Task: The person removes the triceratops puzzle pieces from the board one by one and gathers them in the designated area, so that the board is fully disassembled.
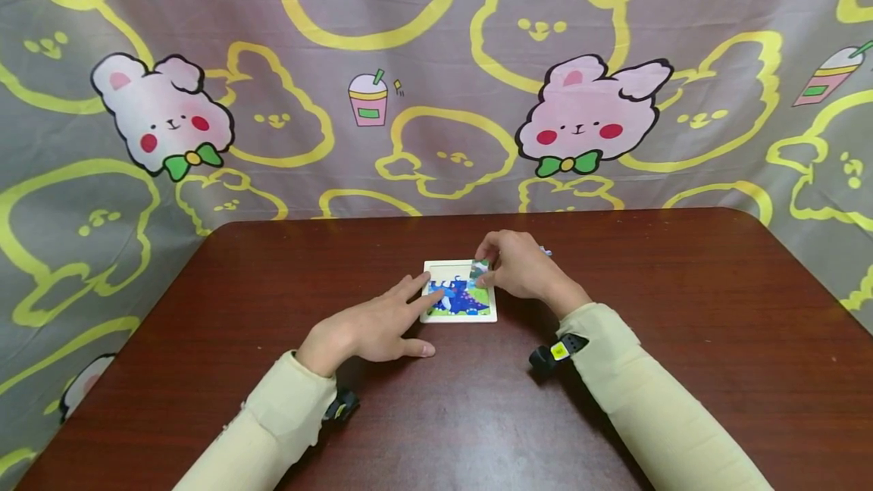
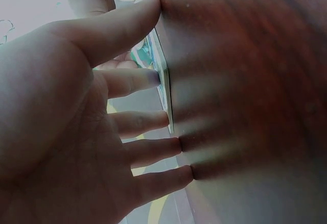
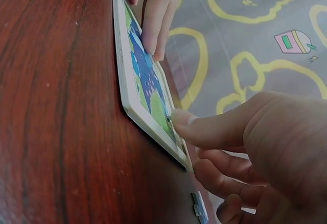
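A white-framed jigsaw puzzle with a blue dinosaur picture lies flat on the table. Its upper left part shows a bare tray bottom. My left hand is spread with straight fingers, the index finger resting on the picture and other fingertips at the frame's left edge. In the left wrist view, the left hand's fingers reach down to the frame and table. My right hand pinches a puzzle piece between thumb and fingers at the upper right corner. Seen from the right wrist, the right thumb is at the piece's edge.
Another puzzle piece lies on the table just beyond the frame; in the head view this loose piece is mostly behind the right hand. The dark wooden table ends at a patterned cloth hanging behind it.
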`<state>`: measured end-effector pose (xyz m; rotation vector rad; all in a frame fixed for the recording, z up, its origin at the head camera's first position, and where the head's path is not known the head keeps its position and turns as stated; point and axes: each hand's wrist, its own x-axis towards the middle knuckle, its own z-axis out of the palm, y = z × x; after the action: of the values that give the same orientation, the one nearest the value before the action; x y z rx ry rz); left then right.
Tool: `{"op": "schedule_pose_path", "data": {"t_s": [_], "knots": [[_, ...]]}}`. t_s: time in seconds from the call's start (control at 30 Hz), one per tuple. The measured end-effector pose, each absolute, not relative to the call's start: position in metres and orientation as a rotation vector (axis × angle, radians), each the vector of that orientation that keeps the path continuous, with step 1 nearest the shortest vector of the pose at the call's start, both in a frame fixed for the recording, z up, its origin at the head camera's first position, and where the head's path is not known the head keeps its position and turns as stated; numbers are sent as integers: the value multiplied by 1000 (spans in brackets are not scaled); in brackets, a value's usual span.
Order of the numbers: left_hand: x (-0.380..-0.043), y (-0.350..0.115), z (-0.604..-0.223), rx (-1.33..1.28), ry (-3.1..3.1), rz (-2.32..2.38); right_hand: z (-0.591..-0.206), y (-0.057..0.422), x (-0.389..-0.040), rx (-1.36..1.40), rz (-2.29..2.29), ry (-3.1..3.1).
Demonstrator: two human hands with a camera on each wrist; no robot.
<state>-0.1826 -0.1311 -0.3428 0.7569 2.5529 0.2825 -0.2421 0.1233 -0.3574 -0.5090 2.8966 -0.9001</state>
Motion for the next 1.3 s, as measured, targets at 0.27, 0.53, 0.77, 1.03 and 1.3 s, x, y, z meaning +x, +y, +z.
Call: {"op": "schedule_pose_path", "data": {"t_s": [0.27,0.53,0.77,1.03,1.3], "knots": [[-183,-131,-343,758,2553,284,-357,124,-243,-478,-919,2898],[-183,-129,-343,756,2552,259,-356,129,-243,-502,-930,2910],[-183,-129,-343,751,2547,271,-355,132,-244,-532,-952,2884],[-182,-131,-343,752,2550,285,-351,136,-245,-551,-948,2886],[-182,-130,-342,759,2545,289,-349,149,-244,-575,-1013,2912]]}}
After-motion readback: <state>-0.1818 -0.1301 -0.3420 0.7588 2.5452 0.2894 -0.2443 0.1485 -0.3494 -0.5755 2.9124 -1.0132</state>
